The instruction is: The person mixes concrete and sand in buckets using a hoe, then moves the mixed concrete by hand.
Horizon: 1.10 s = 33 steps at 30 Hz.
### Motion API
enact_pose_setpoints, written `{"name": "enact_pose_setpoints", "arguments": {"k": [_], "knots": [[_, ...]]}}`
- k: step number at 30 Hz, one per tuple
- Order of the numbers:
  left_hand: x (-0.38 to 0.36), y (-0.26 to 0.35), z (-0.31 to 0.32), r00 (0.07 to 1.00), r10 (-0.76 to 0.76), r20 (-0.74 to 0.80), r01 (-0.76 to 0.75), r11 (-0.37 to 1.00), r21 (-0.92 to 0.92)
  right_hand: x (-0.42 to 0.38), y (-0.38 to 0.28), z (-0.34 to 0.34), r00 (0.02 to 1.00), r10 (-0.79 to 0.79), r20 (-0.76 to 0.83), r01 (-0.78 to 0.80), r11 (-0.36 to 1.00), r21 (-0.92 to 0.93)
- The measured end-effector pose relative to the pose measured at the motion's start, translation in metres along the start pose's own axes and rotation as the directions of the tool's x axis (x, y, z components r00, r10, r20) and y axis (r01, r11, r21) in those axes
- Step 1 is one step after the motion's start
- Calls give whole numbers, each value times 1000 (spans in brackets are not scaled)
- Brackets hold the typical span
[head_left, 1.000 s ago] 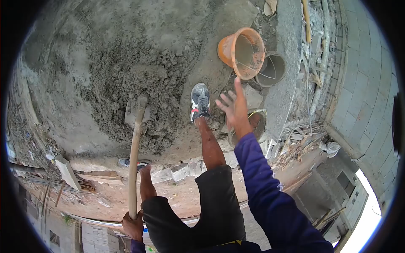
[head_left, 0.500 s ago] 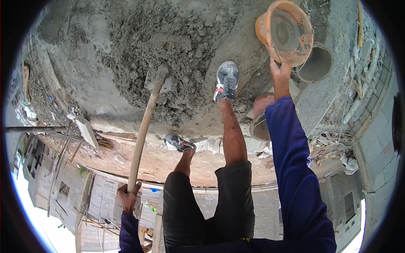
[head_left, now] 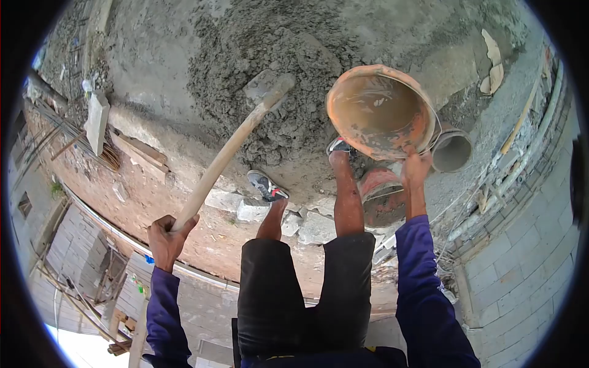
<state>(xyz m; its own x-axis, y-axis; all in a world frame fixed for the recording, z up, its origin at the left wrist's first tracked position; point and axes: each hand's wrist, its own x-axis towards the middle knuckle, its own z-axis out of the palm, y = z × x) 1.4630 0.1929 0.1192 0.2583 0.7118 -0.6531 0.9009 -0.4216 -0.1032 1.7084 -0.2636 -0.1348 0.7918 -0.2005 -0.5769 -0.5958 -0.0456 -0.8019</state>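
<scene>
My left hand (head_left: 167, 243) is wrapped around the end of a long wooden handle. It belongs to a hoe (head_left: 224, 156), whose mortar-caked blade rests on a pile of wet grey mortar (head_left: 245, 58). An orange bucket (head_left: 334, 110) smeared with cement hangs tilted at the pile's right edge, murky water inside. At its near rim, my right hand (head_left: 416, 168) grips the bucket; some of the fingers are hidden. The bucket covers part of my shoe on that side.
Beside my right leg stands a reddish bucket (head_left: 375, 180) with grey material in it. A grey round container (head_left: 453, 153) lies behind my right hand. Broken concrete blocks (head_left: 316, 227) line the ledge near my feet. Rods and boards (head_left: 138, 153) lie at left.
The orange bucket has come nearer and leftward, tilting toward the mortar pile, with my right hand still on its rim. My left hand has shifted left with the hoe. The view has turned.
</scene>
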Motion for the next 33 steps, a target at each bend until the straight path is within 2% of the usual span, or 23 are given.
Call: {"name": "enact_pose_setpoints", "arguments": {"k": [1,5,6,7,8,10,14,16,17,19,20,22,23,25,29,31,32,33], "knots": [[1,-8,0,1000,8,6,-8,999,32,-11,-1,20,999,-15,31,16,1000,-11],[10,-46,3,1000,2,-16,-3,999,-50,-56,2,92,997,-40,58,45,996,-81],[14,-57,4,998,52,-34,-54,997,-52,-65,4,108,995,-86,47,90,989,-114],[16,-66,5,994,101,-49,-103,993,-51,-75,6,119,991,-129,36,133,980,-150],[16,-71,5,996,79,-46,-82,994,-78,-87,5,129,988,-138,62,147,975,-168],[19,-73,1,981,170,-92,-178,980,-91,-108,3,148,980,-195,45,201,946,-255],[29,-70,-9,980,172,-100,-183,977,-106,-141,4,170,970,-232,79,244,943,-228],[37,-70,-11,959,231,-161,-248,965,-91,-149,3,178,935,-350,49,347,883,-317],[40,-69,-13,961,225,-162,-243,964,-104,-152,1,182,932,-357,59,357,877,-321],[44,-67,-18,967,223,-125,-235,969,-83,-157,-3,186,905,-416,95,401,754,-520],[43,-66,-19,966,226,-130,-238,967,-88,-159,-4,189,901,-423,95,407,752,-519],[40,-64,-20,963,216,-160,-229,971,-69,-164,-4,194,836,-529,147,484,584,-652],[39,-62,-22,962,220,-163,-233,970,-66,-166,-4,197,836,-531,142,483,587,-650],[39,-59,-26,972,202,-122,-207,978,-35,-171,-6,203,719,-666,201,625,491,-607],[48,-55,-26,970,222,-95,-225,974,-23,-177,-18,213,757,-631,167,583,538,-609],[54,-56,-23,945,261,-198,-274,961,-40,-179,-22,219,613,-753,238,703,383,-599],[56,-54,-28,937,290,-197,-300,954,-23,-179,-23,222,619,-757,208,687,394,-610],[58,-51,-32,963,245,-109,-246,969,0,-179,-23,222,633,-744,215,694,422,-583]]}}
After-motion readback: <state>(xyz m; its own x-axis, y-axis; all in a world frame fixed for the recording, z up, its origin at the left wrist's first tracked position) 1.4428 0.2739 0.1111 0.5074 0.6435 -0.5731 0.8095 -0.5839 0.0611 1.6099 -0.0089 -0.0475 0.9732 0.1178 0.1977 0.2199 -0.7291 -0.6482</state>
